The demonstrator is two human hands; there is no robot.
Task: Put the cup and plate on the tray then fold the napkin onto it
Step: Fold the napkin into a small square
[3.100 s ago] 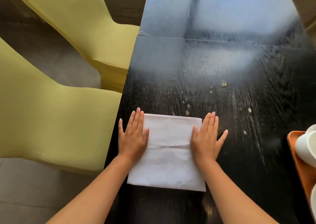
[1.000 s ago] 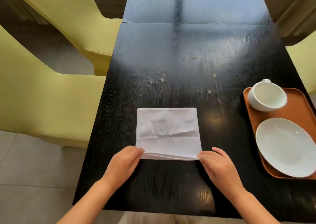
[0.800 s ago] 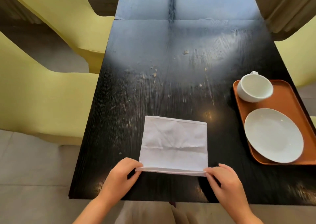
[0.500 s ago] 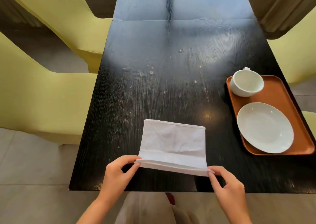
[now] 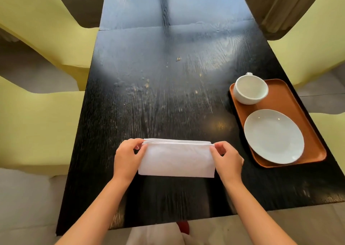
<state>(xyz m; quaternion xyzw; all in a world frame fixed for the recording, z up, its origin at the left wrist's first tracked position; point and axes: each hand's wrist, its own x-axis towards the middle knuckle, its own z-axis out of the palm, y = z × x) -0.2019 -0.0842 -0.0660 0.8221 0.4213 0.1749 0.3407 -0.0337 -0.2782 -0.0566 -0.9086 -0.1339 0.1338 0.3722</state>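
A white napkin (image 5: 177, 158) lies on the black table (image 5: 158, 87) as a narrow folded band, its layered edges along the far side. My left hand (image 5: 127, 157) pinches the far left corner, and my right hand (image 5: 226, 158) pinches the far right corner. To the right sits an orange tray (image 5: 283, 99). On it a white cup (image 5: 250, 90) stands upright at the far end, and a white plate (image 5: 273, 136) lies at the near end. Neither hand touches the tray.
Yellow-covered chairs stand along the left side (image 5: 37, 125) and the right side (image 5: 317, 39) of the table. The table's near edge (image 5: 168, 224) runs just below my forearms. Small crumbs (image 5: 178, 59) dot the tabletop's middle.
Both hands lifted the napkin's near edge and carried it over to the far edge, halving the square into a band. The camera also shifted, bringing the tray fully into view.
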